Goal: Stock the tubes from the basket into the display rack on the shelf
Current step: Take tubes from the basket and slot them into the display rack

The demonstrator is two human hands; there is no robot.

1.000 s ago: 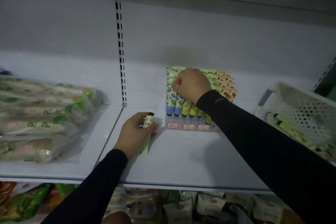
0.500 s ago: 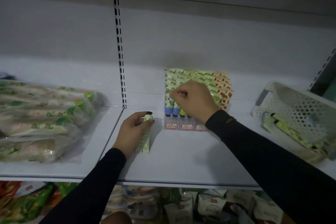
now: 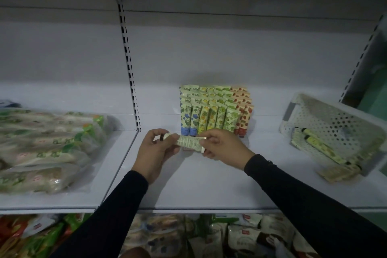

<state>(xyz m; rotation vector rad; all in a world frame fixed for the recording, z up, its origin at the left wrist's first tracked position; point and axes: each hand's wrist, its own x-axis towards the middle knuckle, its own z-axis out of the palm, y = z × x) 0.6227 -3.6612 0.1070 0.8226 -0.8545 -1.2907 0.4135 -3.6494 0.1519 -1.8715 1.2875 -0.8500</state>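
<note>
**A:** Starting at the left, what's on the shelf (image 3: pixel 209 184)?

**B:** Clear packs (image 3: pixel 48 148) of something green and white, lying flat. They're not part of the job. Next comes the left hand (image 3: pixel 154 153), fingers curled round the cap end of a tube (image 3: pixel 186 141). The right hand (image 3: pixel 222 146) pinches its crimped end. The tube lies sideways between them, just in front of the rack (image 3: pixel 213 111).

**A:** How should it go in?

**B:** I'd say turn it upright, cap down, printed face forward like the others, and hand it over fully to the right hand before letting go with the left. Then match its colour to a column and slide it in without knocking the front row.

**A:** What's in the rack?

**B:** Rows of upright tubes, blue on the left, yellow and green in the middle, red on the right. It looks nearly full; I can't tell which slot is free.

**A:** And further right?

**B:** The white perforated basket (image 3: pixel 335 123), tipped on its side, with a few tubes left inside and some at its mouth.
</note>
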